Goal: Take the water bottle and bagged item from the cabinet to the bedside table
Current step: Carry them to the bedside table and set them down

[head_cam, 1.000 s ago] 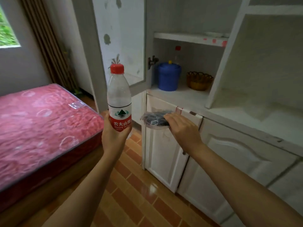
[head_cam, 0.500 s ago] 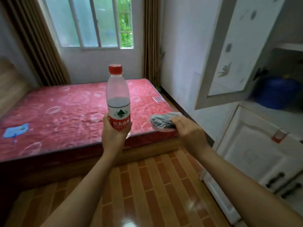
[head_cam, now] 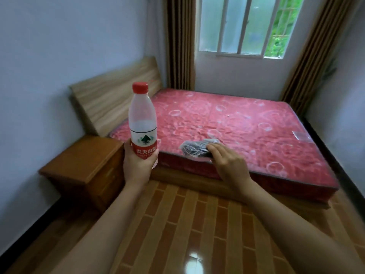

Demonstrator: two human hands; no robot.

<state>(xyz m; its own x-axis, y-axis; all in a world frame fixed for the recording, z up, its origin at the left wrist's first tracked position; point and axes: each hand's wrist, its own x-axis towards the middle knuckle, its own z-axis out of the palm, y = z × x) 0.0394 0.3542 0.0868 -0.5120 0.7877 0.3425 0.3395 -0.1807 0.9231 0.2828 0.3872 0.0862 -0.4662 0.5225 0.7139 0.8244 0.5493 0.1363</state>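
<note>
1. I see the clear plastic water bottle with a red cap and red label [head_cam: 142, 123] held upright in the air, in front of the near left corner of the bed.
2. My left hand [head_cam: 136, 167] grips its lower part, with the fingers [head_cam: 155, 155] curled round the bottom of the label.
3. The dark item in a clear plastic bag [head_cam: 194, 149] lies roughly level in the air, just right of the bottle, and shows against the near edge of the mattress.
4. My right hand [head_cam: 229, 165] is palm down, its fingers [head_cam: 212, 150] closed over the bag's right end.
5. The brown wooden bedside table [head_cam: 87, 165] stands below and left of the bottle, against the pale wall. Neither thing touches its worktop.
6. The red patterned mattress [head_cam: 246, 125] lies on a wooden bed frame, with a light wooden headboard [head_cam: 116, 93] behind the table.
7. Glossy brown tiled floor [head_cam: 187, 224] runs under both forearms.
8. A barred window [head_cam: 237, 26] sits beyond the bed, between brown curtains [head_cam: 180, 42].
</note>
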